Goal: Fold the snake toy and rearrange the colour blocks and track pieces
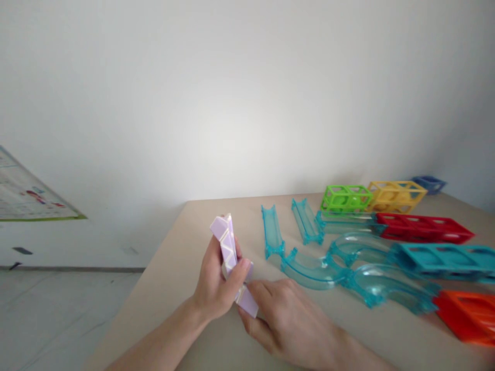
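Note:
A lilac and white snake puzzle (228,246), made of wedge-shaped segments, is held up above the table in both hands. My left hand (217,283) wraps round its middle, with the thumb lying across the front. My right hand (284,319) pinches the lower end between thumb and index finger. The upper part of the puzzle points up and slightly left, and its lower end slants down to the right. Some segments are hidden behind the left fingers and thumb.
Right of my hands on the beige table (170,268) lie clear teal track pieces (309,270). Beyond them stand green (347,199), yellow (397,196), red (421,228), teal (444,259) and orange frame blocks (469,314). A white wall (232,103) rises behind.

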Tool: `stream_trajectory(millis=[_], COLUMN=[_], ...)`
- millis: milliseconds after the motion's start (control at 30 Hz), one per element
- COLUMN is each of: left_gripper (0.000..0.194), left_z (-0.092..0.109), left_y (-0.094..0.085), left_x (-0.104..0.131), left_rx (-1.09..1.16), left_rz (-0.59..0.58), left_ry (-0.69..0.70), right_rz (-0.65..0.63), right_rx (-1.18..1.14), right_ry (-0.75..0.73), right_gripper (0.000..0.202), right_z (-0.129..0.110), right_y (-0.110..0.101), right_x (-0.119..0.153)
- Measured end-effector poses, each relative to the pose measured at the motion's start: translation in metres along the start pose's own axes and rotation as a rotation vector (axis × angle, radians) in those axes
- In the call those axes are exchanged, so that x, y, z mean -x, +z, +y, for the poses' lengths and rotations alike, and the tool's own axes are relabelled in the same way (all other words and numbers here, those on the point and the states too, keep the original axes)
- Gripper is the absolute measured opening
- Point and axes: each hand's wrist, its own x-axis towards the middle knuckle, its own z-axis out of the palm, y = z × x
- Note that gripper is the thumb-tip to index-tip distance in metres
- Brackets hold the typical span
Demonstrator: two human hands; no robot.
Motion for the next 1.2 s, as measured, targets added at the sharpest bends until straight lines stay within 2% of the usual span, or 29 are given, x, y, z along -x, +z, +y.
stream_trajectory(millis=[67, 133, 267, 367, 433, 500, 567, 667, 733, 867, 1067, 1200], left_gripper=[0.044, 0.044, 0.045, 0.045, 0.045, 0.047, 0.049, 0.05, 0.048, 0.04, 0.023, 0.023], left_z=[-0.003, -0.004, -0.002, -0.002, -0.001, 0.0, 0.003, 0.008, 0.01, 0.011, 0.014, 0.02], left_y=[-0.002, -0.003, -0.001, 0.0, 0.001, 0.002, 0.005, 0.007, 0.007, 0.005, 0.0, -0.003], left_x=[0.001, 0.001, -0.002, -0.003, -0.002, -0.003, -0.006, -0.013, -0.018, -0.021, -0.019, -0.022], left_rx=[0.042, 0.118, 0.238, 0.253, 0.272, 0.315, 0.399, 0.6, 0.713, 0.791, 0.817, 0.823], left_rz=[-0.129, -0.21, -0.179, -0.157, -0.13, -0.088, -0.041, 0.035, 0.074, 0.109, 0.122, 0.096], left_ry=[0.082, 0.102, 0.043, -0.005, -0.08, -0.212, -0.41, -0.744, -0.878, -0.91, -0.909, -0.984], right_rz=[-0.041, -0.069, -0.056, -0.027, 0.008, 0.051, 0.115, 0.288, 0.389, 0.418, 0.386, 0.404], right_rx=[-0.071, -0.188, -0.44, -0.525, -0.534, -0.533, -0.549, -0.574, -0.564, -0.578, -0.579, -0.541], right_ry=[-0.013, 0.008, 0.149, 0.216, 0.234, 0.236, 0.237, 0.294, 0.338, 0.304, 0.316, 0.311], right_gripper=[0.021, 0.02, 0.029, 0.038, 0.04, 0.045, 0.049, 0.047, 0.04, 0.026, 0.024, 0.016], right_z=[0.001, 0.002, 0.0, -0.001, 0.0, 0.003, 0.006, 0.01, 0.011, 0.009, 0.01, 0.012], right_y=[-0.002, -0.006, -0.011, -0.009, -0.006, -0.004, -0.003, -0.005, -0.006, -0.007, -0.003, 0.0], right_x=[0.0, 0.0, -0.002, -0.004, -0.004, -0.003, -0.001, 0.0, -0.001, -0.005, -0.003, -0.003])
